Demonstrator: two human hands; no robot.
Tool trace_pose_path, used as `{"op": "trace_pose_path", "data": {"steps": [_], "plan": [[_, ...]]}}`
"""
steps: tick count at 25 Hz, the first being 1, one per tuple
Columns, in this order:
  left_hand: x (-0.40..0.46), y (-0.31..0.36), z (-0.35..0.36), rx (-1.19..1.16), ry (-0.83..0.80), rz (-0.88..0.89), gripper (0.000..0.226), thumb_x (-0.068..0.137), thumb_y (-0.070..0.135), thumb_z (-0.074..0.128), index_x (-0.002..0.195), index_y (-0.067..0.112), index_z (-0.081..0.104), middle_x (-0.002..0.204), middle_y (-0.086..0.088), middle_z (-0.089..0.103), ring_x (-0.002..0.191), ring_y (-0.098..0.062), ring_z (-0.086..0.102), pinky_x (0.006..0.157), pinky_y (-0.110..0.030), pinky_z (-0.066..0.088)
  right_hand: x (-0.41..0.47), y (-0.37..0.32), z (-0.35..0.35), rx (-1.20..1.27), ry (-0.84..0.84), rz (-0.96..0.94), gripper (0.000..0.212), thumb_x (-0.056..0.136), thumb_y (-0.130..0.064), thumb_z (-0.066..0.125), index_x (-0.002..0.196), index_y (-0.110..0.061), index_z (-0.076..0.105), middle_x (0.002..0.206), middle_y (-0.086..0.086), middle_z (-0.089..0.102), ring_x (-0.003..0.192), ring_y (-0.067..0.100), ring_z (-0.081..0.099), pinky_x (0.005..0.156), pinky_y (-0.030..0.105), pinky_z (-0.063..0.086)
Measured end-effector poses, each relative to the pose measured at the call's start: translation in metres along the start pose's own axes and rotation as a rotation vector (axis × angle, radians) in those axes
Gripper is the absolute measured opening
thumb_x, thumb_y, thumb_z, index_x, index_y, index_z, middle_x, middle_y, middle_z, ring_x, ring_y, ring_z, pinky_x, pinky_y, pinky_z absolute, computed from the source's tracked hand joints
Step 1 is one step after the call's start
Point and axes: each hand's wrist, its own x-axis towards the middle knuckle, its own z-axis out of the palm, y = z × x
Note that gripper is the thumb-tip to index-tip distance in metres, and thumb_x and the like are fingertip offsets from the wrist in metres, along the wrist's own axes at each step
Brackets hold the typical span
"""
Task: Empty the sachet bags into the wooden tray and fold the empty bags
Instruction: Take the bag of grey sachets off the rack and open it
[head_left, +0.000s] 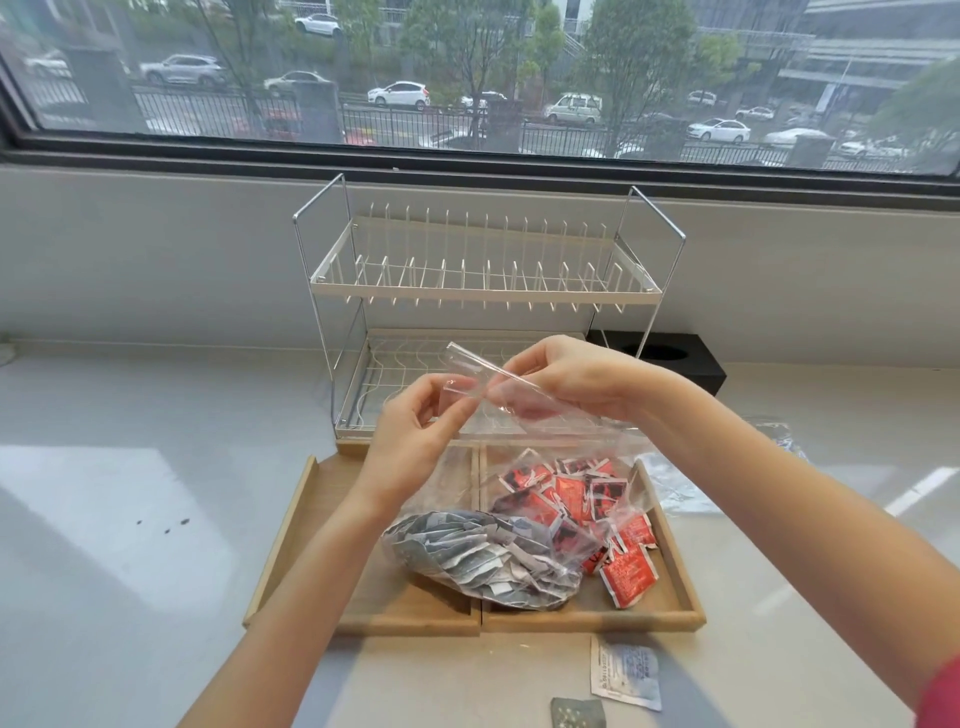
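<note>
Both hands are working the mouth of a clear plastic bag (498, 514) above the wooden tray (675, 551). The left hand (415, 431) is pinching the bag's zip strip at its near end, and the right hand (566, 379) is gripping the same strip w/ fingers curled round it; looks like they're pulling the seal apart. The bag's belly, full of grey sachets (467, 561), is resting on the tray, straddling the centre divider. Loose red sachets (623, 566) are already lying in the right compartment, some under the bag's film.

Risks, as a guess: if the seal gives suddenly, the bag may jerk & sachets could spill over the front rim onto the bench (130, 519). Because the bag is sitting across the divider, grey ones may end up mixed w/ the red. Tipping too high could also scatter them past the low rim.

Room: the dish rack (483, 291) is standing right behind the tray, just beyond the hands, so a backward swing is going to hit wire. The left side of the bench is giving free space. On the right, another clear bag (680, 483) is lying beside the tray. Near the front edge, a white sachet (626, 675) and a grey-green sachet (579, 717) are lying outside the tray. A black box (670, 358) is sitting behind the rack, to the right.
</note>
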Motion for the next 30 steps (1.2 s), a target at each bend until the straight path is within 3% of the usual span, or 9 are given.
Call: {"op": "trace_pose_path", "data": {"steps": [3, 6, 9, 13, 15, 17, 20, 27, 30], "plan": [[-0.004, -0.004, -0.005, 0.001, 0.037, -0.04, 0.017, 0.083, 0.014, 0.061, 0.087, 0.031, 0.062, 0.089, 0.009, 0.065, 0.075, 0.01, 0.058, 0.066, -0.007, 0.046, -0.009, -0.011, -0.015, 0.109, 0.145, -0.088, 0.007, 0.083, -0.016, 0.064, 0.079, -0.017, 0.07, 0.062, -0.004, 0.063, 0.057, 0.006, 0.056, 0.059, 0.015, 0.051], [-0.007, -0.007, -0.012, 0.009, 0.044, -0.066, 0.017, 0.084, 0.016, 0.06, 0.083, 0.032, 0.063, 0.09, 0.011, 0.065, 0.082, 0.001, 0.059, 0.071, -0.015, 0.046, -0.015, -0.017, -0.026, 0.077, 0.216, -0.143, 0.005, 0.082, -0.019, 0.065, 0.078, -0.019, 0.068, 0.06, -0.01, 0.067, 0.058, 0.001, 0.06, 0.062, 0.014, 0.052], [-0.005, -0.001, -0.01, 0.012, 0.031, -0.03, 0.013, 0.083, 0.023, 0.061, 0.08, 0.035, 0.063, 0.084, 0.018, 0.066, 0.08, 0.001, 0.059, 0.072, -0.018, 0.045, -0.011, -0.013, -0.019, 0.079, 0.186, -0.151, 0.004, 0.085, -0.024, 0.062, 0.086, -0.023, 0.066, 0.076, -0.01, 0.069, 0.072, 0.001, 0.065, 0.073, 0.018, 0.054], [-0.004, 0.004, -0.01, -0.002, 0.058, 0.031, 0.014, 0.085, 0.021, 0.059, 0.079, 0.033, 0.063, 0.072, 0.016, 0.064, 0.066, 0.005, 0.058, 0.063, -0.007, 0.044, -0.01, -0.002, -0.017, 0.119, 0.066, -0.018, 0.027, 0.093, -0.036, 0.046, 0.11, -0.018, 0.059, 0.099, 0.0, 0.062, 0.091, 0.014, 0.065, 0.08, 0.022, 0.053], [-0.004, 0.004, -0.011, -0.009, 0.052, 0.028, 0.013, 0.085, 0.02, 0.058, 0.079, 0.031, 0.063, 0.07, 0.017, 0.063, 0.063, 0.005, 0.057, 0.061, -0.005, 0.043, -0.013, 0.003, -0.02, 0.025, -0.068, 0.075, 0.033, 0.095, -0.036, 0.04, 0.101, -0.011, 0.06, 0.105, -0.001, 0.066, 0.098, 0.015, 0.067, 0.085, 0.024, 0.054], [-0.005, 0.004, -0.01, -0.007, 0.049, 0.028, 0.012, 0.084, 0.019, 0.059, 0.08, 0.029, 0.062, 0.071, 0.015, 0.062, 0.061, 0.005, 0.056, 0.059, -0.005, 0.043, -0.018, 0.007, -0.024, -0.009, -0.168, 0.09, 0.033, 0.096, -0.024, 0.04, 0.094, -0.002, 0.064, 0.091, -0.008, 0.072, 0.087, 0.007, 0.069, 0.079, 0.019, 0.054], [-0.005, 0.004, -0.009, -0.009, 0.044, 0.028, 0.012, 0.084, 0.017, 0.059, 0.08, 0.027, 0.063, 0.069, 0.016, 0.063, 0.059, 0.006, 0.054, 0.058, -0.006, 0.042, -0.021, 0.009, -0.027, -0.039, -0.129, 0.03, 0.023, 0.094, -0.016, 0.046, 0.087, -0.008, 0.066, 0.071, -0.009, 0.065, 0.071, 0.005, 0.061, 0.072, 0.015, 0.053], [-0.004, 0.002, -0.011, 0.014, 0.042, 0.029, 0.014, 0.085, 0.017, 0.058, 0.079, 0.029, 0.063, 0.065, 0.02, 0.062, 0.057, 0.005, 0.052, 0.058, -0.006, 0.042, -0.028, -0.015, -0.04, -0.033, 0.261, -0.194, 0.018, 0.092, -0.021, 0.05, 0.08, -0.017, 0.062, 0.065, -0.005, 0.05, 0.059, 0.005, 0.053, 0.07, 0.021, 0.053], [-0.004, 0.003, -0.012, -0.016, 0.074, 0.033, 0.016, 0.085, 0.016, 0.058, 0.077, 0.029, 0.062, 0.068, 0.014, 0.06, 0.056, 0.004, 0.051, 0.057, -0.006, 0.042, -0.025, -0.012, -0.034, -0.116, 0.291, -0.184, 0.022, 0.094, -0.031, 0.045, 0.096, -0.018, 0.062, 0.076, -0.007, 0.058, 0.063, -0.001, 0.058, 0.074, 0.02, 0.051]]}}
